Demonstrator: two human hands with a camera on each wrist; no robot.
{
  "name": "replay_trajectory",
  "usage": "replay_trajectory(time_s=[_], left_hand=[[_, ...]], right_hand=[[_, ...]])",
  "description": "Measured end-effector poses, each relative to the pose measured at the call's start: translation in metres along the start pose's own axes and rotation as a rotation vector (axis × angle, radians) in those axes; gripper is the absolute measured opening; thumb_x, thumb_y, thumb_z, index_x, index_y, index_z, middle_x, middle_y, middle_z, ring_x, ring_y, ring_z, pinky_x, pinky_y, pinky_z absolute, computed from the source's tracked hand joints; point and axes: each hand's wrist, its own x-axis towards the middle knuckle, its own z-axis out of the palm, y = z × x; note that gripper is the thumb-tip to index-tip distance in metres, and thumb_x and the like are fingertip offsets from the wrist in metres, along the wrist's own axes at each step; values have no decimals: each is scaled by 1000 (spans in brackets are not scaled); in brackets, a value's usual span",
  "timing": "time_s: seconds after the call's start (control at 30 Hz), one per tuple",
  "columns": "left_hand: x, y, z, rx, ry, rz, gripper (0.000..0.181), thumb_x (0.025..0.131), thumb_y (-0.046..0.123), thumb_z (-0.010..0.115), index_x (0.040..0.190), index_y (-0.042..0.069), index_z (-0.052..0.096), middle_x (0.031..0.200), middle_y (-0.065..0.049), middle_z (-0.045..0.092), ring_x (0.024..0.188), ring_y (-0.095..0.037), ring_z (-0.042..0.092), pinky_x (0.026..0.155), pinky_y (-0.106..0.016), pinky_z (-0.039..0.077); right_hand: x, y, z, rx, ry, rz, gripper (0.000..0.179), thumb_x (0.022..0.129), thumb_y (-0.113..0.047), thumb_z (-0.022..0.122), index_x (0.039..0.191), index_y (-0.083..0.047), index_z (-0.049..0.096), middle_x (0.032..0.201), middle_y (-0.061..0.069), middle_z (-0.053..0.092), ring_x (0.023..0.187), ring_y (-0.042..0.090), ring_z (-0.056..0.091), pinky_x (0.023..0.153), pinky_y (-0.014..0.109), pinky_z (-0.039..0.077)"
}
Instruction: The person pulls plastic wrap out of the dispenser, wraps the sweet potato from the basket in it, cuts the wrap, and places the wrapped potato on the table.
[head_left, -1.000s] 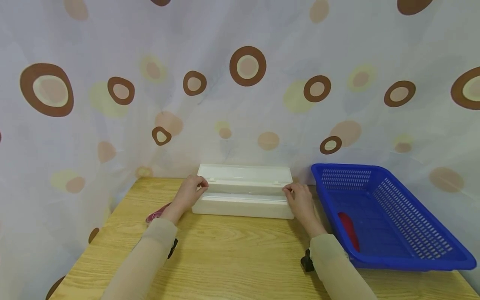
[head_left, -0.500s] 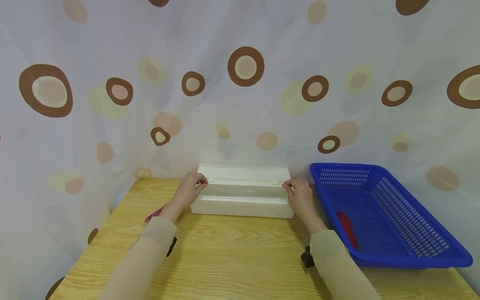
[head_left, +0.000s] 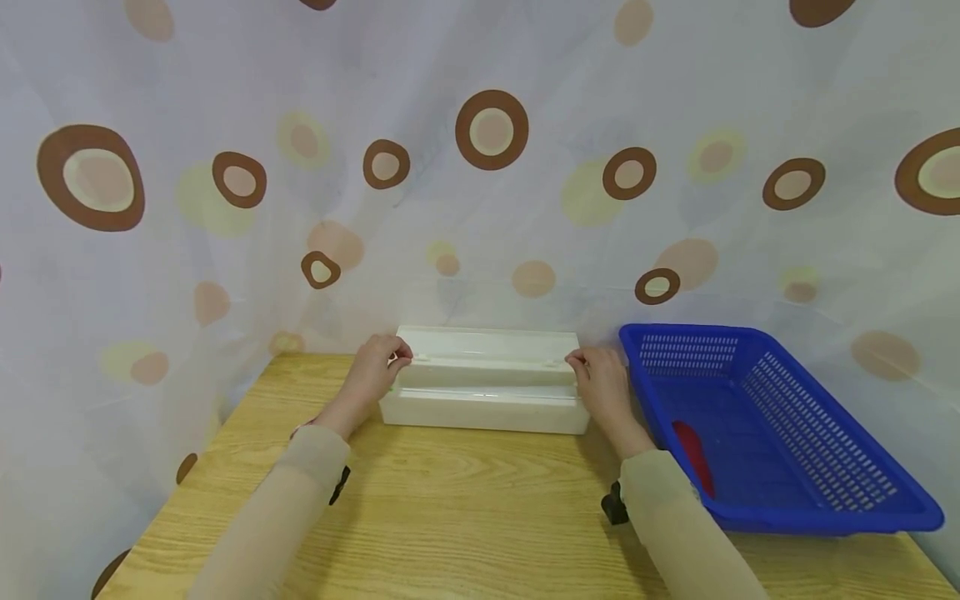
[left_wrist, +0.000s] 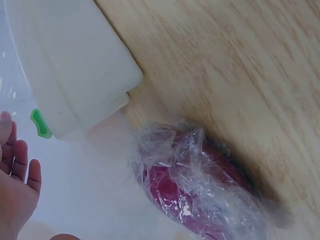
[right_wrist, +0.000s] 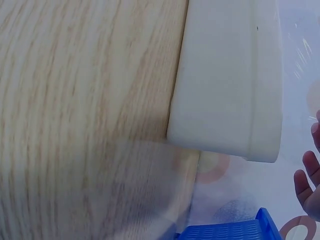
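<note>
A long white cling film box [head_left: 483,414] stands open at the back of the table, its lid [head_left: 487,343] tilted back against the curtain. At its left end my left hand [head_left: 372,371] pinches the edge of clear cling film [left_wrist: 6,82], which glints in the left wrist view. My right hand [head_left: 602,385] pinches the film at the other end, where glints show in the right wrist view. The transparent sheet between the hands hardly shows. A green piece [left_wrist: 40,123] sits on the box's left end. Beside that end lies a purplish-red item [left_wrist: 185,187] wrapped in clear film, its kind hidden.
A blue plastic basket [head_left: 787,522] stands on the right of the wooden table [head_left: 465,517], close to my right forearm. Inside it lies a long red item [head_left: 693,457]. A patterned curtain [head_left: 480,225] hangs directly behind the box.
Both hands have risen slightly and moved a little farther back, still pinching the film. My left forearm now covers most of the wrapped item in the head view.
</note>
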Motion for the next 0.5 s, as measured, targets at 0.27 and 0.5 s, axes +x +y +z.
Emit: replay_trajectory(time_s=[0.27, 0.5], left_hand=[[4, 0, -4, 20, 2, 7, 4, 87, 9, 66, 85, 6, 64, 85, -7, 63, 84, -25, 53, 76, -39, 43], [10, 2, -9, 53, -16, 8, 5, 88, 12, 66, 87, 7, 65, 86, -6, 63, 84, -25, 52, 76, -40, 42]], right_hand=[[5, -6, -7, -12, -5, 19, 11, 90, -11, 63, 90, -2, 71, 87, 16, 68, 86, 35, 53, 82, 47, 38], [11, -7, -11, -10, 11, 19, 12, 90, -11, 63, 89, -1, 71, 88, 17, 68, 89, 37, 55, 81, 49, 41]])
